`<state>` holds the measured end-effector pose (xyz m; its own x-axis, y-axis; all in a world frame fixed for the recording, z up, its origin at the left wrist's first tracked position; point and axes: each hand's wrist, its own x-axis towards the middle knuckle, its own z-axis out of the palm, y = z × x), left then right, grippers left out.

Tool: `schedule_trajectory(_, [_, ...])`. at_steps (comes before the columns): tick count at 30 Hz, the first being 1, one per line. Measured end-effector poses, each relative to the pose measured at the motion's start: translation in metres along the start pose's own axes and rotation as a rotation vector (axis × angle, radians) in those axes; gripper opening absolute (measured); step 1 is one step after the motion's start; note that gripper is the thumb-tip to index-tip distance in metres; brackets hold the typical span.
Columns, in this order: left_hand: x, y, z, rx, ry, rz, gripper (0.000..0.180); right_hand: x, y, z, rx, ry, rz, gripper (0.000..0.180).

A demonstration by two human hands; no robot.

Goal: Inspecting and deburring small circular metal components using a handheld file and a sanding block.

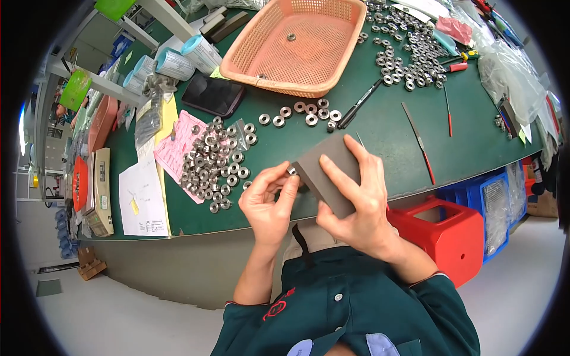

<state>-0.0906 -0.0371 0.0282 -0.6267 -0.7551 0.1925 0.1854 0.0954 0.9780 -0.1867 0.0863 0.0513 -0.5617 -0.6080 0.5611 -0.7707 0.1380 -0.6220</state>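
My left hand pinches a small shiny metal ring between thumb and forefinger. The ring is at the left edge of a dark grey rectangular block; whether they touch is hard to tell. Around that block my right hand is closed, fingers over its upper face and thumb at the near side. Both hands are over the front edge of the green table. Left of them, a heap of similar metal rings lies partly on pink paper. A loose group of rings sits beyond the block.
An orange plastic basket with a few rings stands at the back. More rings spread at the far right. A black marker, a red-handled file and a phone lie around. A red stool stands below the table's right side.
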Motion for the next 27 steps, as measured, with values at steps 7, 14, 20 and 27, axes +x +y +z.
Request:
schedule_trajectory(7, [0.000,0.005,0.006,-0.017,0.006,0.001,0.021,-0.002,-0.003,-0.006,-0.001,0.001,0.027,0.060])
schedule_trajectory(14, [-0.005,0.005,0.002,-0.048,0.021,-0.021,0.023,0.002,0.000,-0.003,-0.006,0.041,-0.011,0.059])
schedule_trajectory(20, [-0.021,0.008,0.002,-0.086,-0.154,0.052,0.025,0.026,0.010,-0.001,0.019,0.086,0.023,0.057])
schedule_trajectory(27, [-0.008,-0.001,-0.013,-0.346,-0.089,-0.194,0.022,0.012,0.006,-0.007,0.086,-0.014,0.064,0.057])
